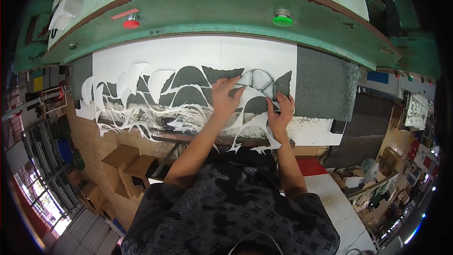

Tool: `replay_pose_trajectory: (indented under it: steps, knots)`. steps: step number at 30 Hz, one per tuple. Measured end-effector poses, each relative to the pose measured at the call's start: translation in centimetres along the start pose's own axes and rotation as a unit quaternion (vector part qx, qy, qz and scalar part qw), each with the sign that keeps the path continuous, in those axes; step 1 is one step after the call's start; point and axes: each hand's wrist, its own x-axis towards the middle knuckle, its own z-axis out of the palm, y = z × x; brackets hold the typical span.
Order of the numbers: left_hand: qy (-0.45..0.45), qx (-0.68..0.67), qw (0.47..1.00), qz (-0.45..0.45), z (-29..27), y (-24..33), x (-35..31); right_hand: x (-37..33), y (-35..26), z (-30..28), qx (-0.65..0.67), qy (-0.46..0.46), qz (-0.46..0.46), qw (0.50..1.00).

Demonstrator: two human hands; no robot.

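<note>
The left hand and right hand grip opposite ends of the half-round metal die, fingers curled at its rim, on the white sheet; best keep it level (and clear of the dark cut-outs)

Wears a loose black shirt well back from the grip, with short sleeves. Carries a grey print of petalled flowers, some ringed, with denser, finer patterning back and left of the grip. Leaves left hand, right hand and forearms bare, from the grip to the sleeves.
</note>
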Motion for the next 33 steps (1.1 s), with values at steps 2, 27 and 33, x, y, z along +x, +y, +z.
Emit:
replay_pose_trajectory:
  steps: [2,27,33]
  knots:
    - [0.005,-0.006,1.000,0.000,-0.2,-0.1,-0.2,-0.1,0.1,0.0,-0.009,0.000,-0.004,1.000]
    - [-0.010,-0.016,1.000,0.006,-0.1,-1.2,-0.4,-0.5,0.5,0.0,-0.018,-0.010,-0.016,1.000]
    - [-0.002,-0.010,1.000,-0.003,-0.2,-0.7,-0.4,-0.7,0.4,0.2,-0.022,0.001,-0.019,1.000]
